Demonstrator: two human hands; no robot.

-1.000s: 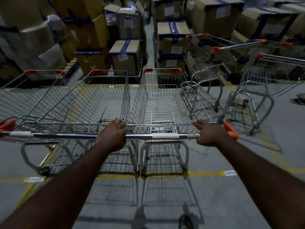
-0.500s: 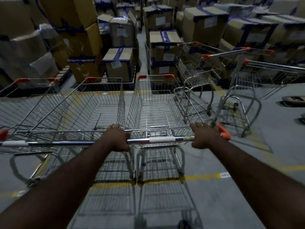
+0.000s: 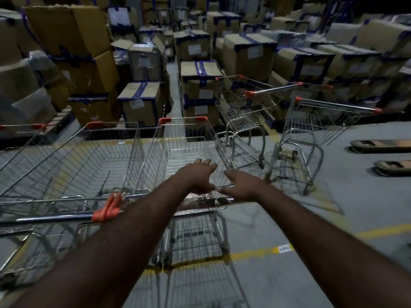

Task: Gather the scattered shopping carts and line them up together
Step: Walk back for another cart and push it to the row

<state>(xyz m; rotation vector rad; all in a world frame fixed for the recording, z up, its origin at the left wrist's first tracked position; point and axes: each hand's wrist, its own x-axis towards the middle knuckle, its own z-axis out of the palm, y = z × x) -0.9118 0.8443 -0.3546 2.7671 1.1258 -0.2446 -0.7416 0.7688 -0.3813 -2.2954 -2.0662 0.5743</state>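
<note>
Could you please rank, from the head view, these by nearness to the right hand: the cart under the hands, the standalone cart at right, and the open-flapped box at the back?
1. Cart under the hands, directly beneath the right hand.
2. Standalone cart, off to the right.
3. Open-flapped box, far back left.

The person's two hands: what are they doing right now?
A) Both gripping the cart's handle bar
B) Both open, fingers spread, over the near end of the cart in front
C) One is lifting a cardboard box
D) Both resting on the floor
B: the left hand and the right hand are open with fingers spread over the near end of the cart, wrapped around nothing.
</note>
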